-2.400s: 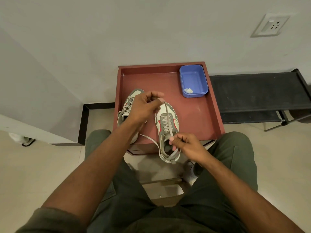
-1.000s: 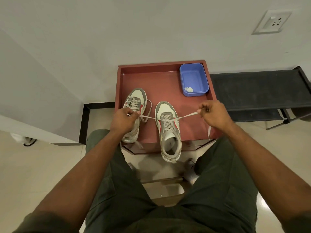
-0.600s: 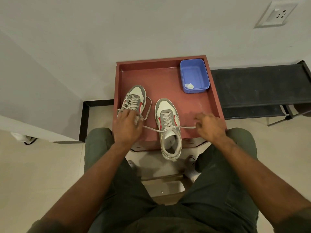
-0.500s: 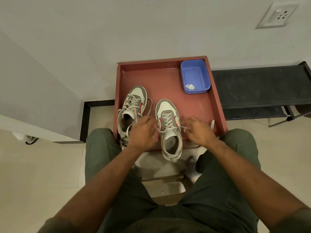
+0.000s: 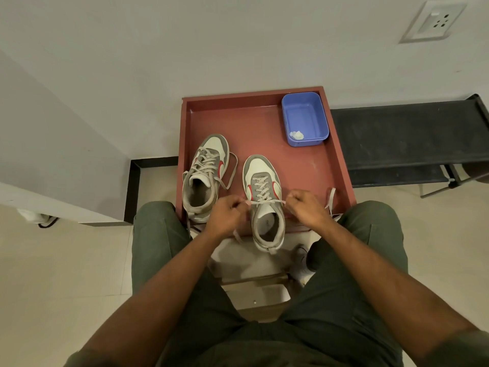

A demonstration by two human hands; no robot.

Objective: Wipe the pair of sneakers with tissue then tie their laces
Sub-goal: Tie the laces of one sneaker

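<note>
Two grey, white and red sneakers stand toes-away on a red-brown tray table (image 5: 336, 160). The left sneaker (image 5: 205, 176) has loose laces trailing beside it. The right sneaker (image 5: 264, 200) overhangs the table's near edge with its heel. My left hand (image 5: 227, 214) pinches one end of the right sneaker's lace (image 5: 266, 202) at the shoe's left side. My right hand (image 5: 304, 205) pinches the other end at its right side. The lace runs taut across the top eyelets between both fists, and its free tail hangs to the right of my right hand.
A blue plastic tub (image 5: 304, 119) with a crumpled tissue (image 5: 296, 135) sits in the table's far right corner. A black bench (image 5: 407, 139) stands to the right. A white wall lies behind. My knees in green trousers flank the table's near edge.
Both hands, earlier spread wide pulling the lace ends out sideways, have come in close to the right sneaker's collar and still hold the lace, now short and taut.
</note>
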